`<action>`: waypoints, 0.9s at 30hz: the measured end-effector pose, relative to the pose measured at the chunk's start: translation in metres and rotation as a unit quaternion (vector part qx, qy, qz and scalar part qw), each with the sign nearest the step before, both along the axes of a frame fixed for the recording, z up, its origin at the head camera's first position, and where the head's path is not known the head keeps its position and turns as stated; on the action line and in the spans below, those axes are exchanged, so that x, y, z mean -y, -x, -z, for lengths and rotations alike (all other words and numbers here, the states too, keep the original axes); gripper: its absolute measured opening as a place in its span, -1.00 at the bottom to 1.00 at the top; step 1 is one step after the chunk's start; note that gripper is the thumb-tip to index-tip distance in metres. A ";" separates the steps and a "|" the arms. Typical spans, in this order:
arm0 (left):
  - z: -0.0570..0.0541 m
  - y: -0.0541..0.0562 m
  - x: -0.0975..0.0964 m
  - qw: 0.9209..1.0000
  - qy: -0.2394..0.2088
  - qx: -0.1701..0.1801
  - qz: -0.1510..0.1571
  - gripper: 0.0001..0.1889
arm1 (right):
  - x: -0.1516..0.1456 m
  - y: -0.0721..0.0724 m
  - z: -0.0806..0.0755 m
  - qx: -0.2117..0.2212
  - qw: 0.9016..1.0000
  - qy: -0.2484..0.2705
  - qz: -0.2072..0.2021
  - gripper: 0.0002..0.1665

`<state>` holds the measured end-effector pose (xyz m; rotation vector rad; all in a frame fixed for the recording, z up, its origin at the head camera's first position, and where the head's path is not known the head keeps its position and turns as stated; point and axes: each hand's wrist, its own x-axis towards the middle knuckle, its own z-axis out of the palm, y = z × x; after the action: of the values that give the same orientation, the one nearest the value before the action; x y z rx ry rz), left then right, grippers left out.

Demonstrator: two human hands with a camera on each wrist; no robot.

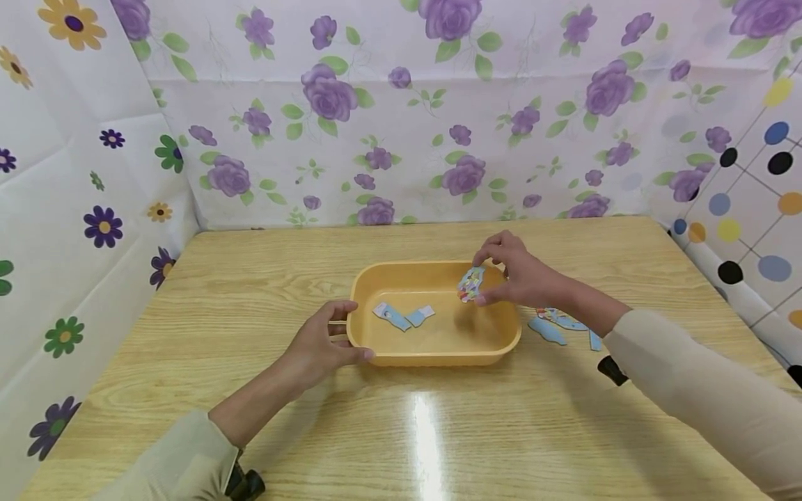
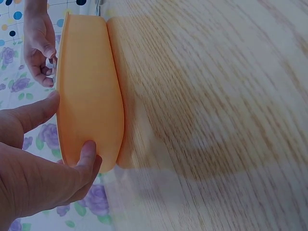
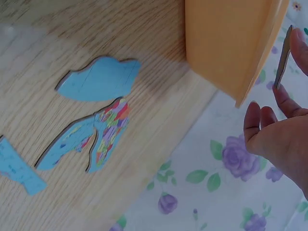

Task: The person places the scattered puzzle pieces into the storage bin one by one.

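Observation:
A yellow-orange plastic tub (image 1: 432,360) stands on the table. My left hand (image 1: 316,348) grips its left end, fingers and thumb spread along the rim and outer wall (image 2: 89,96). Over the tub's right part, my right hand (image 1: 523,275) pinches a multicoloured puzzle piece (image 1: 471,283) between thumb and fingertips; the right wrist view shows this piece (image 3: 283,57) edge-on as a thin board. Inside the tub lie two light-blue puzzle pieces, a longer one (image 1: 393,317) and a shorter one (image 1: 420,316), with their ends close together.
Right of the tub, several puzzle pieces lie on the wooden table (image 1: 250,278): a plain blue one (image 3: 101,79), patterned blue ones (image 3: 70,144) and a narrow one (image 3: 21,168). My right forearm partly covers them in the head view. Flowered cloth (image 1: 401,139) hangs behind the table.

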<state>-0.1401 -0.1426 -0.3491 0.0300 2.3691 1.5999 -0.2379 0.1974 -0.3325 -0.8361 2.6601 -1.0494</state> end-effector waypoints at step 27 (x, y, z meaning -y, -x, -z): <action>0.000 0.000 0.000 1.000 0.002 -0.005 -0.001 -0.14 | 0.038 -0.006 0.017 -0.002 0.999 -0.021 -0.044 -0.31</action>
<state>-0.1397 -0.1429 -0.3488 0.0348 2.3798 1.5988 -0.2323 0.1592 -0.3494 -0.9374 2.6125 -0.9694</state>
